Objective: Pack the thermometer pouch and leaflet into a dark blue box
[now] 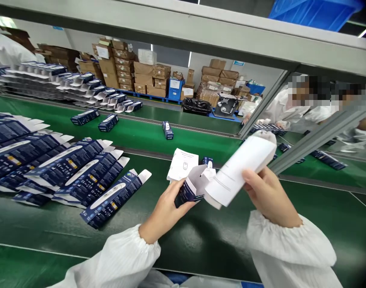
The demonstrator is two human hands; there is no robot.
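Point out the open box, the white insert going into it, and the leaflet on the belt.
Box (187,193): head view, dark blue side by the left thumb.
Insert (243,166): head view, middle of its white face.
Leaflet (182,164): head view, printed centre.

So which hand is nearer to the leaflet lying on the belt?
Left. The left hand, holding the open blue box, sits just below the leaflet; the right hand, gripping the white insert, is farther off to its right.

Packing factory, conveyor belt (201,138), stacked cartons (147,76)

Green conveyor belts (147,136), grey metal frame (201,28), stacked cardboard cartons (123,64) against a pale wall, possibly 2 ceiling strip lights (190,59)
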